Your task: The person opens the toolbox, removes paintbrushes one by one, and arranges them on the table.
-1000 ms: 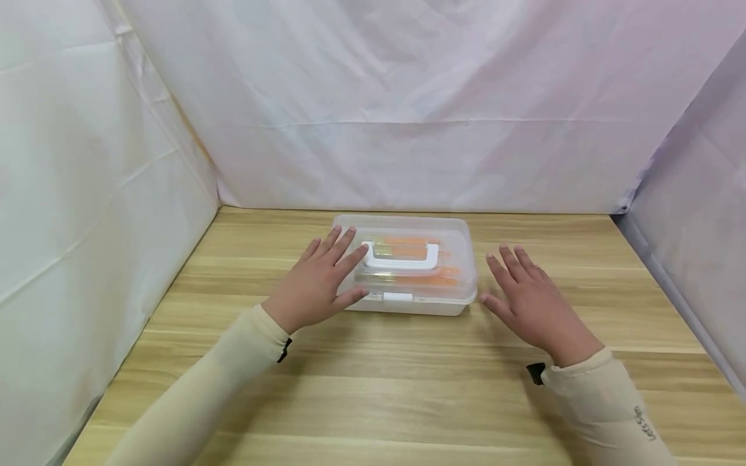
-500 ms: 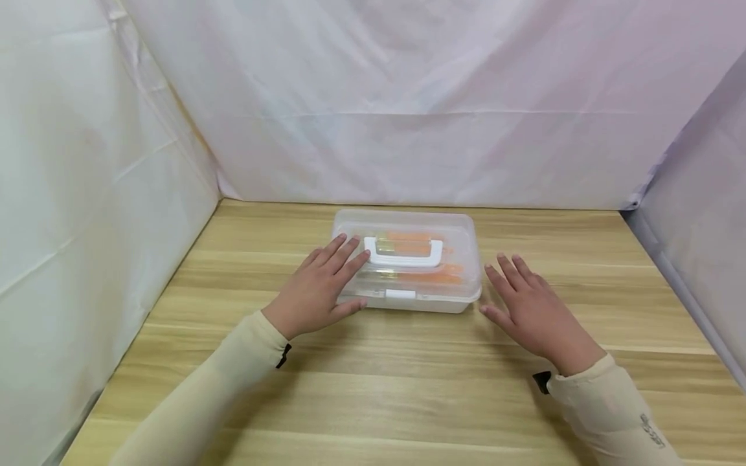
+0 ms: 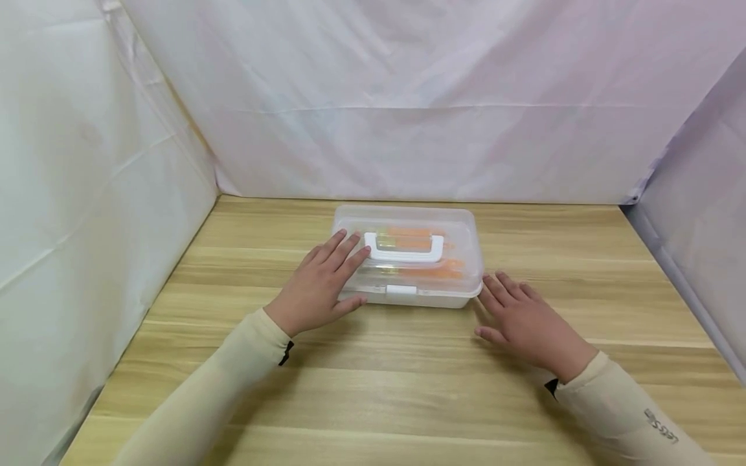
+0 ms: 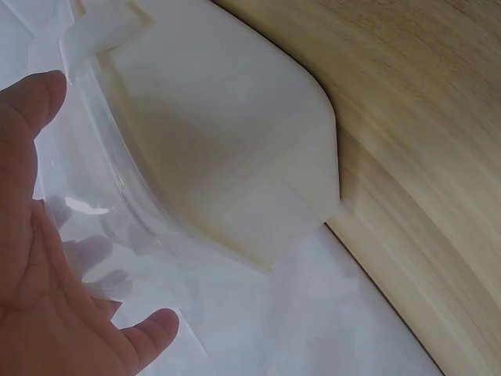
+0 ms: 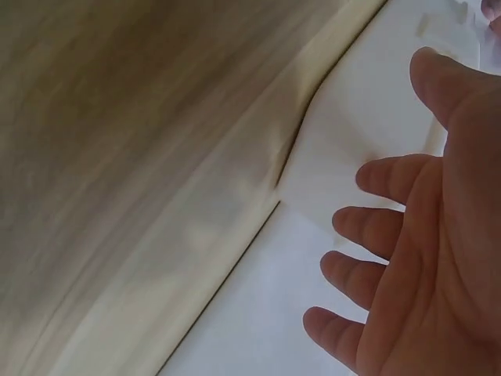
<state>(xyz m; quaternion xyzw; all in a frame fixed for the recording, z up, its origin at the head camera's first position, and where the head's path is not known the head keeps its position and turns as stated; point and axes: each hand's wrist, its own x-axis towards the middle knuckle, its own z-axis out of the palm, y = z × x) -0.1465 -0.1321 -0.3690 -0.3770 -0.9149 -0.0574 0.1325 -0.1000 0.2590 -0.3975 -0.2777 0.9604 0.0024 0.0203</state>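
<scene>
A clear plastic storage box with a closed lid sits on the wooden table toward the back. On top lies a white carry handle, and a white latch is at the front edge. Orange and yellowish items show blurred through the lid; their kind cannot be told. My left hand is spread over the lid's left side, its fingertips near the handle. At the box's front right corner is my right hand, fingers extended, fingertips close to the wall; whether they touch it cannot be told.
The wooden table stretches in front of the box and to both sides. White cloth hangs behind it, with more cloth on the left and a grey-white panel on the right.
My right hand has come lower and nearer, its fingertips now close to the box's front right corner. The left hand stays over the lid's left side. The view has shifted slightly.
</scene>
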